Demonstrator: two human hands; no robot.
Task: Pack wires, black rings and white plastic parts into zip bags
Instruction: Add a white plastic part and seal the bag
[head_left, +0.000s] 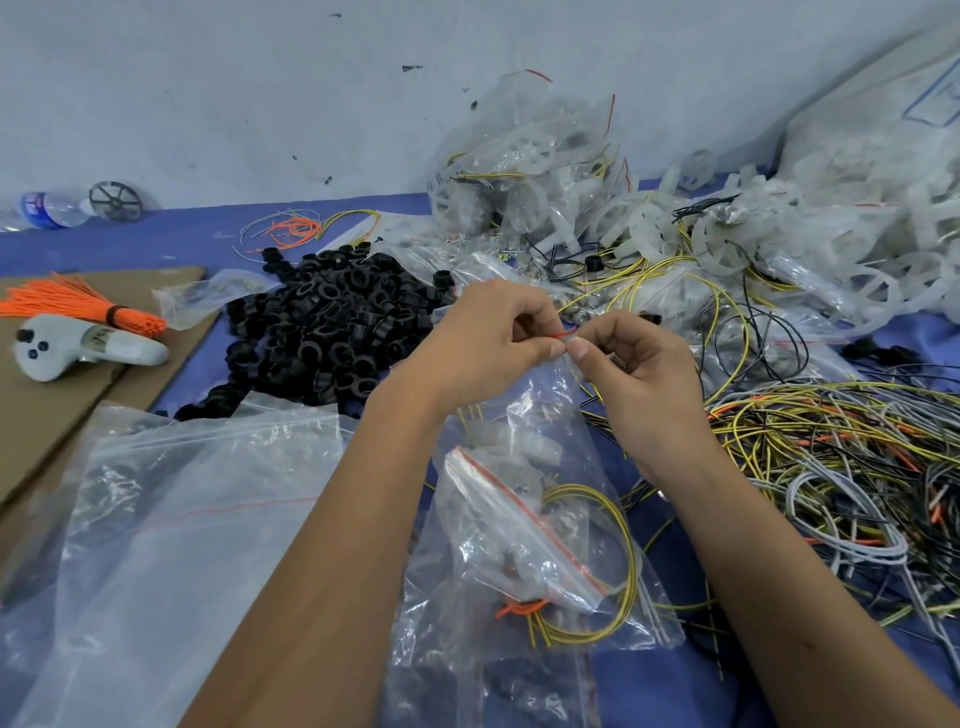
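A: Head view first. What are the hands doing?

B: Both meet near the centre. The left hand has its fingers curled, thumb and forefinger pinching the top edge of a zip bag. The right hand pinches the same edge, thumb tip nearly touching the left thumb. The bag's red strip shows between the fingertips.

A: And the bag itself?

B: It hangs from the pinch toward 6 o'clock, down between the forearms. Inside are looped yellow wires and a white plastic part; I cannot make out a ring in there.

A: Where is the loose stock?

B: The black rings are heaped at 9 o'clock from the hands. A tangle of loose wires lies at 4 o'clock. White plastic wheels, some bagged, pile up at 1 o'clock against the wall.

A: Anything else?

B: Empty clear bags at 7 o'clock, an orange tie bundle and a grey controller on cardboard at 9 o'clock, and a water bottle at 10 o'clock.
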